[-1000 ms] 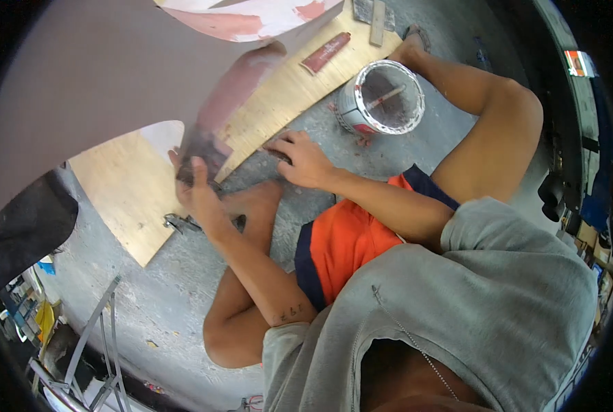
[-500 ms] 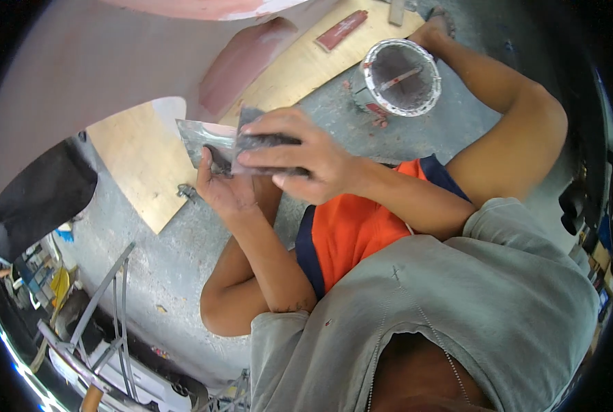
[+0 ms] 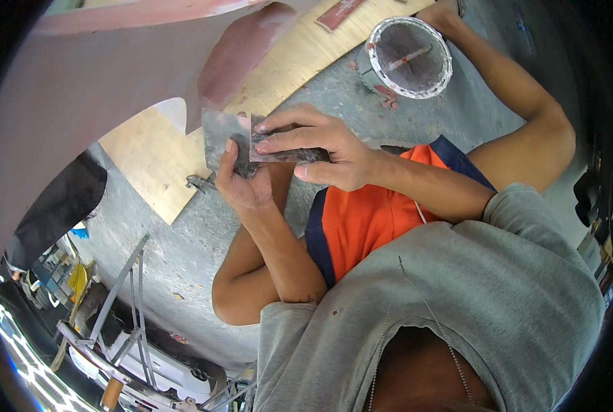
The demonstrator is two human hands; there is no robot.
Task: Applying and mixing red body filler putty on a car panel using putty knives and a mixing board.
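Observation:
My left hand [image 3: 246, 184] comes up from the lower middle and holds a grey metal plate [image 3: 218, 137] smeared with dark paste. My right hand [image 3: 320, 145] reaches in from the right and grips a flat scraper blade [image 3: 282, 152]. The blade lies against the plate's right edge, with my fingers spread along its top. Both hands hover above the plywood board [image 3: 156, 165] and the concrete floor. My bent leg in orange and navy shorts [image 3: 365, 223] lies under my right forearm.
A white bucket [image 3: 408, 58] with a stir stick stands on the floor at the top right. A large pinkish-grey panel [image 3: 93, 82] fills the upper left. A small metal tool [image 3: 198, 182] lies by the board's edge. A metal frame [image 3: 124, 302] stands lower left.
Both hands have risen from the board, where they were working a second ago. They have come together in front of me, the scraper now laid against the plate.

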